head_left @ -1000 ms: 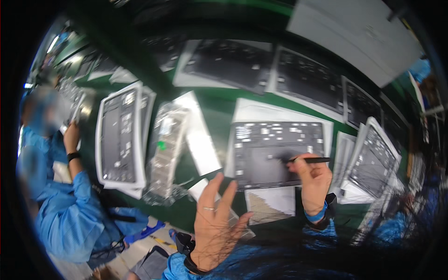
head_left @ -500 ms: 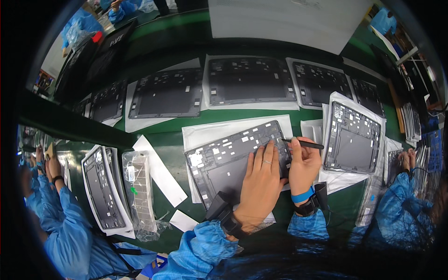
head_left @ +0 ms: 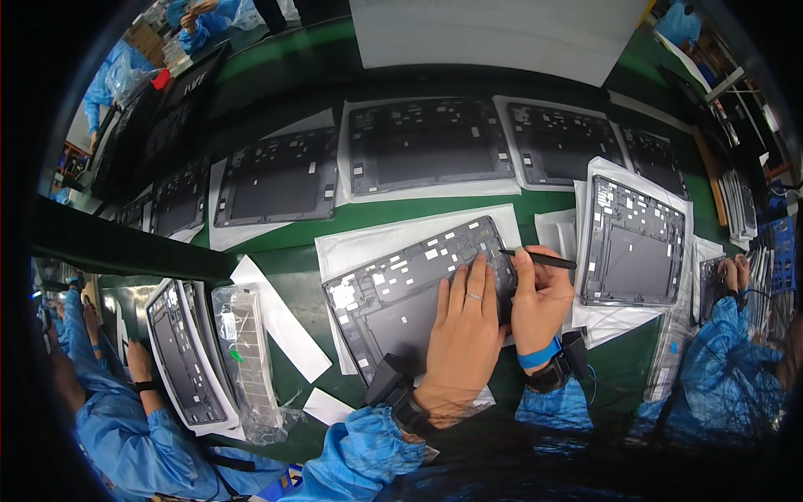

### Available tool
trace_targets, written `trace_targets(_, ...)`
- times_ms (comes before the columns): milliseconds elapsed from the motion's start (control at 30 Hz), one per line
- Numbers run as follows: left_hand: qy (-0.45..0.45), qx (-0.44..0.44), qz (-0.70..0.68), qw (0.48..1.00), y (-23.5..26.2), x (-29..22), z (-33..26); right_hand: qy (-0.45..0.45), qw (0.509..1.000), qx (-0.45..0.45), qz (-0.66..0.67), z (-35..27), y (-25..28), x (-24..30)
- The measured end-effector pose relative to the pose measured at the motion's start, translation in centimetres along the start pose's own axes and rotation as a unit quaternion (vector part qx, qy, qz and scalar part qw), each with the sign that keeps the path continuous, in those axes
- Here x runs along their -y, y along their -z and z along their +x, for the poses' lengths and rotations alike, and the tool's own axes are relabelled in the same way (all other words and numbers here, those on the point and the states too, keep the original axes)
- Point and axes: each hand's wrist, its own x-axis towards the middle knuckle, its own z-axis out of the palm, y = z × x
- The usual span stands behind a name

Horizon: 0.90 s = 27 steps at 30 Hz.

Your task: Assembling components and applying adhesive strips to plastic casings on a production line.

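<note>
Left hand (head_left: 464,335) flat on tablet shell (head_left: 401,293)

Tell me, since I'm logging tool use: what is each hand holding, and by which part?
The right hand pinches a thin black pen-like tool near its tip end. The left hand holds nothing; it lies flat on the dark panel.

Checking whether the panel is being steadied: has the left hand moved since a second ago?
Yes. The left hand went from the green table edge onto the dark panel.
</note>
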Motion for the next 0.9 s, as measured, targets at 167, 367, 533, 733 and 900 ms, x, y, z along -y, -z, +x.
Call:
trace_targets(167, 0.002, 0.008, 0.008, 1.000, 0.3, -0.3, 0.0, 0.005, 1.000, -0.016, 0.017, -0.1, -0.1, -0.2)
trace_targets(367, 0.002, -0.002, 0.030, 1.000, -0.2, -0.2, 0.2, -0.004, 1.000, 0.007, -0.015, -0.2, 0.1, -0.2)
trace_targets(533, -0.011, 0.001, 0.075, 0.997, 0.0, -0.6, 0.5, 0.010, 1.000, -0.006, 0.008, -0.1, 0.1, 0.0)
trace_targets(733, -0.021, -0.025, 0.110, 0.993, -0.2, -0.8, 1.2, 0.015, 1.000, -0.015, 0.015, 0.2, 0.1, -0.8)
trace_targets(900, -0.034, -0.010, 0.189, 0.981, 0.0, -0.7, 1.3, 0.020, 1.000, -0.002, 0.023, -0.1, -0.3, -0.2)
